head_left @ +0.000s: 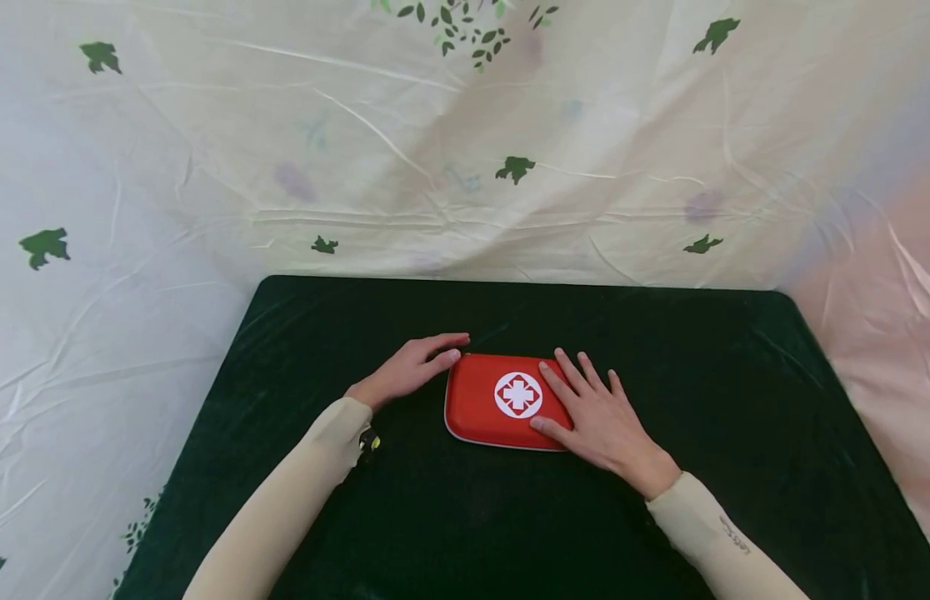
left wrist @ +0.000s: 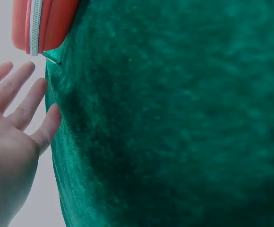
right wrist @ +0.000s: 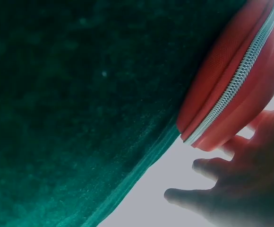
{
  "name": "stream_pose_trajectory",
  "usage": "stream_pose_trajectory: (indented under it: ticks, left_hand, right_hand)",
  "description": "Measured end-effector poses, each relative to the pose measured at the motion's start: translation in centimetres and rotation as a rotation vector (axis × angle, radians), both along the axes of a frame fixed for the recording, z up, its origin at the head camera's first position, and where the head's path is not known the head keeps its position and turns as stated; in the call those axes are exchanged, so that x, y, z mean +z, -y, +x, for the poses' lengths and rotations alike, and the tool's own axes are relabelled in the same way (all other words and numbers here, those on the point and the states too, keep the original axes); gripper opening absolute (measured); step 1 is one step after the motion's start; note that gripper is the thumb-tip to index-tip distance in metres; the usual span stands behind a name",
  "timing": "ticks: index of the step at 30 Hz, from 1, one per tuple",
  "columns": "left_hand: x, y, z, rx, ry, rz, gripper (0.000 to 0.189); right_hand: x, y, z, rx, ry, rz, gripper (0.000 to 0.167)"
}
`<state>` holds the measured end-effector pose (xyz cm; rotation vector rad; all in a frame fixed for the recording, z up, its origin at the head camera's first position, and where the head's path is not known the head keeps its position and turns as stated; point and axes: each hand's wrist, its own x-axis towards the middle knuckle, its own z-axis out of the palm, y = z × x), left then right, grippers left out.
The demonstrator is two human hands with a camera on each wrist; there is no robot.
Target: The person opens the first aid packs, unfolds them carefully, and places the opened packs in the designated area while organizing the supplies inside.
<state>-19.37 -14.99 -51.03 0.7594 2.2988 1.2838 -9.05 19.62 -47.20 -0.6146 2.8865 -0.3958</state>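
A red zipped first-aid case (head_left: 476, 404) with a white cross emblem lies flat on the dark green cloth. My right hand (head_left: 603, 425) rests on its right end, fingers spread and nearly straight, the thumb near the emblem. At the far left corner is my left hand (head_left: 412, 365), its fingers extended; whether the thumb touches the case cannot be told. In the left wrist view, the left hand (left wrist: 14, 123) shows an empty palm just below the case's zipped end (left wrist: 56, 23). A silver zipper (right wrist: 236, 80) runs shut along the side in the right wrist view.
The green cloth (head_left: 465, 525) covers a table with rounded far corners. A pale curtain (head_left: 405, 167) with green leaf and bird shapes hangs behind and to the left; pinkish fabric (head_left: 892, 275) hangs on the right.
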Motion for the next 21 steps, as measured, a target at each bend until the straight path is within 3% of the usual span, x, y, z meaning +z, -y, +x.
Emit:
stream_pose_trajectory:
  ticks: [4, 9, 12, 15, 19, 21]
  left_hand:
    - [0.7, -0.4, -0.2, 0.003, 0.081, -0.02, 0.061]
    - [2.9, -1.1, 0.7, 0.007, 0.186, -0.02, 0.063]
    - [3.0, -1.0, 0.6, 0.009, 0.228, -0.005, 0.064]
    - [1.2, -0.6, -0.6, 0.03, 0.283, 0.026, 0.067]
    - [-2.3, -0.1, -2.5, 0.072, 0.34, 0.052, 0.071]
    - [-3.2, -0.1, -3.1, 0.072, 0.34, 0.052, 0.071]
  right_hand:
    - [0.0, 0.0, 0.0, 0.002, 0.004, -0.006, 0.097]
    - [-0.1, 0.0, 0.0, 0.004, 0.018, -0.015, 0.097]
    - [-0.2, 0.0, 0.1, 0.002, 0.023, -0.023, 0.097]
    - [-0.3, 0.0, 0.1, -0.002, 0.03, -0.032, 0.096]
    - [-0.4, 0.0, 0.1, -0.005, 0.036, -0.038, 0.096]
    - [-0.4, 0.0, 0.1, -0.006, 0.039, -0.039, 0.096]
